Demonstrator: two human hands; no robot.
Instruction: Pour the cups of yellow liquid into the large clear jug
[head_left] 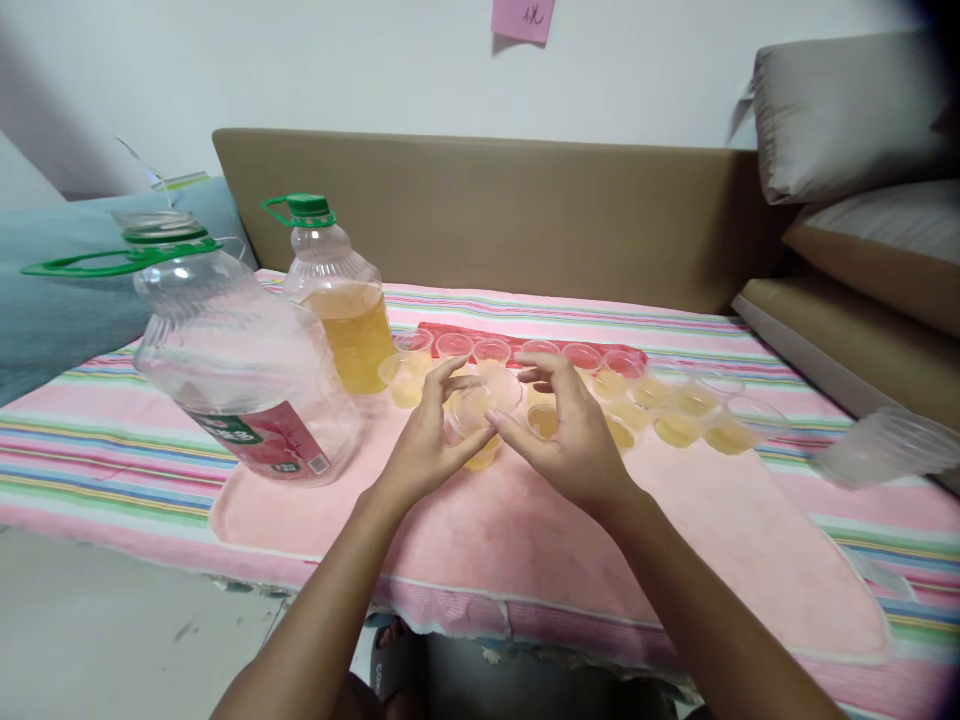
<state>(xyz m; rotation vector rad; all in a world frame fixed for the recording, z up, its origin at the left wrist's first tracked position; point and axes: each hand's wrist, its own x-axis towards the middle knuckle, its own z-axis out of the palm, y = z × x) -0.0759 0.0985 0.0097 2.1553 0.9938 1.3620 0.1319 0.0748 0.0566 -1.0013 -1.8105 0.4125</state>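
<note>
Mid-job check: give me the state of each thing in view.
Nearer bottle: uncapped, no liquid visible
Farther bottle: capped, partly filled
Cup between the hands: upright, yellow liquid inside
Left hand: curved around that cup, grip unclear
Right hand: curved beside it, contact unclear
Spare cups: nested, lying down
Pillows: stacked
Pink note: stuck up

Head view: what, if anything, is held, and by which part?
It cannot be told: left hand and right hand curve around a clear cup, thumbs near its rim, contact unclear.
</note>
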